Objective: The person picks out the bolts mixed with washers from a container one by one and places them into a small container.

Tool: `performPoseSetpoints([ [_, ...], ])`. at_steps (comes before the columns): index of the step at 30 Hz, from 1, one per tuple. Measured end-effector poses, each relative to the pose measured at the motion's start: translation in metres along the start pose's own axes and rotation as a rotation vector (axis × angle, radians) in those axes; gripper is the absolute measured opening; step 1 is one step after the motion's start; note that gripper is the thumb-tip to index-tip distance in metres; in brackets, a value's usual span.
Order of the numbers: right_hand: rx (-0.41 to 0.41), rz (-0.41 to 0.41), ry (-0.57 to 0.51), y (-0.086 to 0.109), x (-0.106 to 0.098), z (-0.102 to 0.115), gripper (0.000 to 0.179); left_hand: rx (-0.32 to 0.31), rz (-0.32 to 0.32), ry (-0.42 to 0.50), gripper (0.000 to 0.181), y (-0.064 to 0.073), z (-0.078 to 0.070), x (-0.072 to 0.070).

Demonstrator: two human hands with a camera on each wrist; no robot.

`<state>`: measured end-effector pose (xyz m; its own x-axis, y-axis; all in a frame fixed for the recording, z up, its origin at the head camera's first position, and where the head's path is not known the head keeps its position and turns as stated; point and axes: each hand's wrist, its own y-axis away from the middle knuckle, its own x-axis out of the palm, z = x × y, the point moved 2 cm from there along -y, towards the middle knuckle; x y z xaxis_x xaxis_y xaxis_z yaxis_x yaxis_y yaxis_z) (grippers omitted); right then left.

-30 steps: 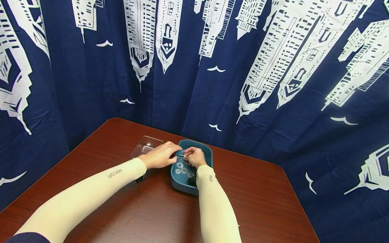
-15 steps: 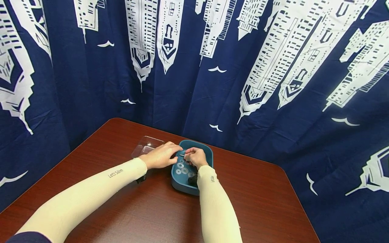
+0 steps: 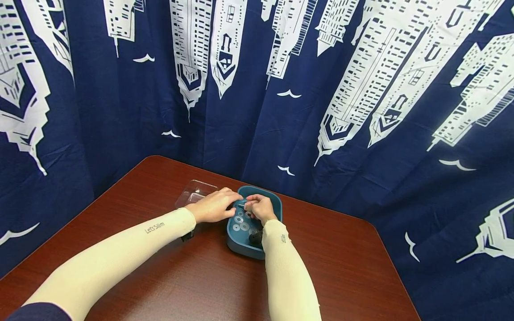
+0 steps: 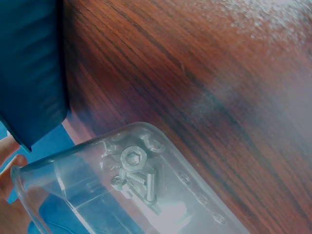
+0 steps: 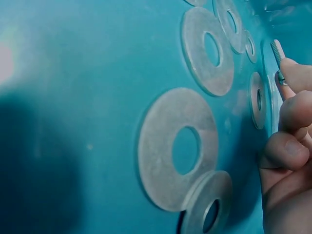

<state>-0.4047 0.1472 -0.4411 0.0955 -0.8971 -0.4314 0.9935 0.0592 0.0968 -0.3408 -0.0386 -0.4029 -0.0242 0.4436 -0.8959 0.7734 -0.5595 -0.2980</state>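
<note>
My right hand [image 3: 262, 208] reaches inside the blue bin [image 3: 245, 252] and pinches a small bolt [image 5: 278, 51] between thumb and fingertips. The bolt's threaded end sticks out past the fingers. Several flat washers [image 5: 178, 100] lie on the bin floor beside that hand, some overlapping. At the bin's left rim is my left hand [image 3: 214, 206], its fingers extended with the thumb apart; whether it presses the rim is unclear. A clear plastic tray [image 3: 185, 198] stands behind the left hand. Bolts [image 4: 151, 185] and a socket-head piece [image 4: 133, 158] lie in it.
A black object [image 3: 255, 238] lies in the near end of the bin, partly hidden by the right sleeve. The bin and tray stand toward the far edge of a brown wooden table [image 3: 201, 276]. A dark blue patterned curtain [image 3: 241, 147] hangs behind the table.
The right hand shifts very slightly inside the bin with the bolt, which changes its angle a little. The left hand stays in place. The whole view drifts slightly.
</note>
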Motion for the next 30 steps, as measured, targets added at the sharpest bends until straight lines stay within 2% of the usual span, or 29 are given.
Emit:
performPoseSetpoints([
  [13,-0.043,0.018,-0.061,0.003,-0.010,0.002,0.033,0.037,-0.007,-0.042,0.043,0.000,-0.003,-0.003],
  [23,-0.071,0.023,-0.091,0.003,-0.020,0.005,0.036,0.034,0.010,-0.057,0.043,-0.001,-0.004,-0.005],
  [30,-0.094,0.017,-0.106,0.006,-0.026,0.009,0.034,0.004,0.042,-0.058,0.046,-0.003,-0.002,-0.006],
])
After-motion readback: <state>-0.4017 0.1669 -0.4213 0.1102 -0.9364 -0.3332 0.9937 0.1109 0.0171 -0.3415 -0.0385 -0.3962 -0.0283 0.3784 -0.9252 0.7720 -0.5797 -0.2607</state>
